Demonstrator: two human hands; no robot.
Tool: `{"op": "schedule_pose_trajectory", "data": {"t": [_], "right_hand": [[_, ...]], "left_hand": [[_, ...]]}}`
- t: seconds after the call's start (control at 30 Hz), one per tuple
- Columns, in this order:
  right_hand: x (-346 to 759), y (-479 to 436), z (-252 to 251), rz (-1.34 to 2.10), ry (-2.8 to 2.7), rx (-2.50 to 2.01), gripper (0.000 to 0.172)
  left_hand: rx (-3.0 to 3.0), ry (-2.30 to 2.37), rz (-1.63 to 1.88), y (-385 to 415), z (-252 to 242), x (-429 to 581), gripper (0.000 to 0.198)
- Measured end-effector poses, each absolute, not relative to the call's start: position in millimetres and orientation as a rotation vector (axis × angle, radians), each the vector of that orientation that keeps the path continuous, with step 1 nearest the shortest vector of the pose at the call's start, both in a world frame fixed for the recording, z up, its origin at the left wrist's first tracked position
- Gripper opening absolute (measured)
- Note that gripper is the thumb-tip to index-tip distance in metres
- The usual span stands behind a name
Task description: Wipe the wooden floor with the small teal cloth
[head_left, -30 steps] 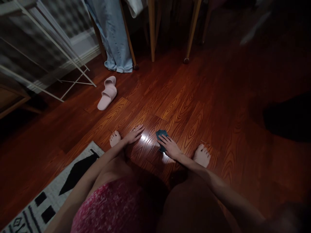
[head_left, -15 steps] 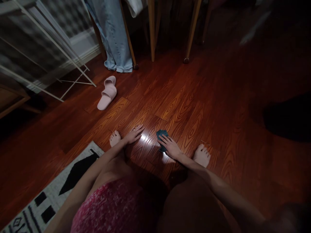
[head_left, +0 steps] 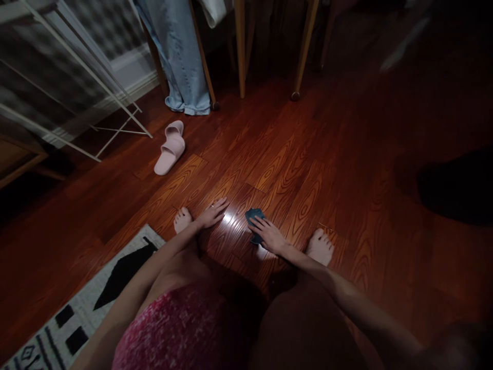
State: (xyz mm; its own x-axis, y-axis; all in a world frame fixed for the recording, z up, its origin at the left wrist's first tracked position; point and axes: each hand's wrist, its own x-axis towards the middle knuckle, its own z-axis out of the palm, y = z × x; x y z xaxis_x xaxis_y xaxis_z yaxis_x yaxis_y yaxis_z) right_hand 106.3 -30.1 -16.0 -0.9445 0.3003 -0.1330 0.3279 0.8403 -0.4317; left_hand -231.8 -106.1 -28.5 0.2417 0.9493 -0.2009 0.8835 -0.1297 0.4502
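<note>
A small dark teal cloth lies on the glossy wooden floor. My right hand rests flat on top of it, fingers stretched out and slightly apart, covering its right side. To the left, my left hand is spread palm-down on the bare boards, with a ring on one finger and nothing held. A bright patch of reflected light shows on the floor between the two hands.
My bare left foot and right foot flank the hands. A patterned rug lies at lower left. Farther off are a pink slipper, a white folding rack, hanging jeans and wooden legs. A dark shape stands at right.
The cloth has shifted slightly to the left under my right hand, which has moved a little with it. My left hand has stayed in place.
</note>
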Motion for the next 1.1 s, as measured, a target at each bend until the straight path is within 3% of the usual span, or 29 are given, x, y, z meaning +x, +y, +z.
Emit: {"op": "schedule_pose_trajectory", "data": {"t": [0.2,0.47,0.73,0.97,1.1], "right_hand": [[114,-25,-16,-0.698,2.967,0.857,0.077],[110,-30,-17,-0.734,2.964,0.544,0.08],[114,-26,-12,-0.729,2.97,0.821,0.079],[108,-31,-12,-0.759,2.913,0.493,0.08],[106,-27,-8,-0.706,2.934,0.543,0.081]], "left_hand": [[2.033,1.664,0.199,-107,-28,-232,0.062],[2.03,1.674,0.17,-106,-26,-231,0.062],[2.022,1.674,0.171,-106,-25,-231,0.062],[2.031,1.671,0.178,-106,-27,-231,0.062],[2.028,1.668,0.167,-106,-26,-231,0.063]]}}
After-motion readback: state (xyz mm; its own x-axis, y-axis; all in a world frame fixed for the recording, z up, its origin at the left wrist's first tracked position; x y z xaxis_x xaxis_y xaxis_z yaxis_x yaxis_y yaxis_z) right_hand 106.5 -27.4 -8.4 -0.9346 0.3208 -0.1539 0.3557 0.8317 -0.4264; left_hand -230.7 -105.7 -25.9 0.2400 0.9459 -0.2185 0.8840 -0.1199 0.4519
